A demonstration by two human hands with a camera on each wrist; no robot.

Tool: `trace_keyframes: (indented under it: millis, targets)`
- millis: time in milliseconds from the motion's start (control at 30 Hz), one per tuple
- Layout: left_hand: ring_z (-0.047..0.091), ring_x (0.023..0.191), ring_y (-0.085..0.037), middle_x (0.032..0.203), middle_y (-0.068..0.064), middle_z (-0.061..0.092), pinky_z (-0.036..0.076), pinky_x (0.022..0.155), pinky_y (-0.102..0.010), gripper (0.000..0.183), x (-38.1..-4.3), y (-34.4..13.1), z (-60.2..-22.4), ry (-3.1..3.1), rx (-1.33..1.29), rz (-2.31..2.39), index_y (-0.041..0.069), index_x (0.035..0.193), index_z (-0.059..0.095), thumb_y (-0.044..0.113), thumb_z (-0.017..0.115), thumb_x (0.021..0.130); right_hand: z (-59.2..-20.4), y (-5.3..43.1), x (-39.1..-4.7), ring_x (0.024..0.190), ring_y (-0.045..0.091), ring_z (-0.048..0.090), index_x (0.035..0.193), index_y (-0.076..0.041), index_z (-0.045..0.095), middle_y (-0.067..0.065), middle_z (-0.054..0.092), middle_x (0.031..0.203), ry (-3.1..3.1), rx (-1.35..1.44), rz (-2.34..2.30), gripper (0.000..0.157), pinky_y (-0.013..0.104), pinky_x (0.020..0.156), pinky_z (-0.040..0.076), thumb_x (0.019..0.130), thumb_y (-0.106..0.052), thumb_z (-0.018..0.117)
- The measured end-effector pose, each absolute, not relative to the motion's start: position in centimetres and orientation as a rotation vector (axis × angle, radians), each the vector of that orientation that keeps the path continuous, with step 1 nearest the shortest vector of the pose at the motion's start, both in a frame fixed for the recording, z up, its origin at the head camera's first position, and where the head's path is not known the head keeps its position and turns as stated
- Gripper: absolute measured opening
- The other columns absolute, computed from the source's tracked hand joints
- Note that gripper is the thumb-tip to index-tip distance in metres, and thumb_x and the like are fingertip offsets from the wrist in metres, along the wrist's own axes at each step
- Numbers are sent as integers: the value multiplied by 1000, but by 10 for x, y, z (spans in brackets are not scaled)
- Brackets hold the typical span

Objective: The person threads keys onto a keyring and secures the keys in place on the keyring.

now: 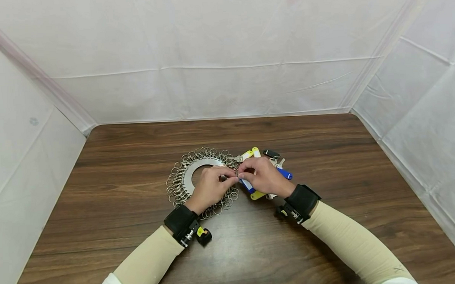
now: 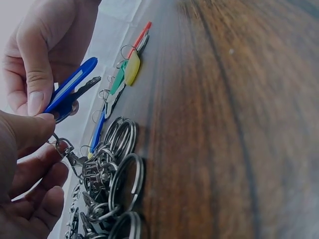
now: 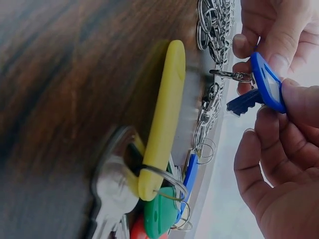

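The blue key tag with its key hangs above the bench, about midway between its left and right edges, pinched by the right hand. The left hand pinches a snap clasp. A loose pinch could drop the tag; crowded split rings might snag. No container shows; the metal ring plate carries the rings.

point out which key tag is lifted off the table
The blue key tag pinched by the right hand, a key beside it; the other tags visible, including another blue one, lie on the table.
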State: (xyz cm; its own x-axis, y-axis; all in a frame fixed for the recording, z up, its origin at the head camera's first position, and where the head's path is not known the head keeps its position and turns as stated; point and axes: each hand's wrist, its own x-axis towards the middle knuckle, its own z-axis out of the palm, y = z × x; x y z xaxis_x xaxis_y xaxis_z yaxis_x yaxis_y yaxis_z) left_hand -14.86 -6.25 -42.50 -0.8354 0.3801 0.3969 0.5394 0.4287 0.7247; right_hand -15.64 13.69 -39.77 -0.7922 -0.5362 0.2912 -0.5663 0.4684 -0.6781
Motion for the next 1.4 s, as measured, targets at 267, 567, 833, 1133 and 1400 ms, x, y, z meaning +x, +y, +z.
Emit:
trace_keyframes:
  millis: [267, 567, 833, 1133, 1400]
  targets:
    - [62, 86, -7, 93, 5, 71, 54, 74, -34, 11, -149, -65, -426, -2490, -878, -1392, 15, 89, 75, 14, 79, 79, -397, 137, -156, 71, 8, 55, 81, -13, 67, -6, 63, 79, -2681, 974, 1277, 11, 31, 63, 49, 88, -4, 68]
    - [60, 97, -12, 105, 0, 67, 51, 79, -36, 6, -149, -62, -427, -2401, -944, -1319, 10, 82, 75, 8, 78, 77, -394, 137, -155, 70, 9, 54, 83, -13, 67, -5, 62, 80, -2709, 962, 1279, 11, 31, 62, 48, 89, -4, 67]
    - [61, 97, -12, 101, 3, 71, 49, 86, -38, 8, -148, -61, -427, -2414, -902, -1316, 12, 84, 76, 12, 80, 78, -395, 139, -155, 69, 9, 53, 82, -13, 67, -6, 62, 78, -2707, 978, 1261, 11, 31, 61, 47, 89, -4, 67]
    - [61, 93, -9, 95, 5, 72, 51, 83, -36, 7, -147, -62, -427, -2426, -869, -1320, 16, 84, 77, 14, 80, 78, -395, 138, -155, 68, 8, 54, 82, -13, 67, -6, 63, 78, -2698, 997, 1257, 11, 30, 60, 48, 88, -4, 68]
    - [60, 91, -7, 93, 7, 71, 51, 80, -33, 7, -147, -63, -428, -2464, -850, -1329, 17, 85, 76, 16, 80, 78, -396, 138, -155, 69, 8, 54, 82, -13, 67, -6, 63, 78, -2704, 1005, 1277, 11, 31, 61, 48, 89, -4, 67]
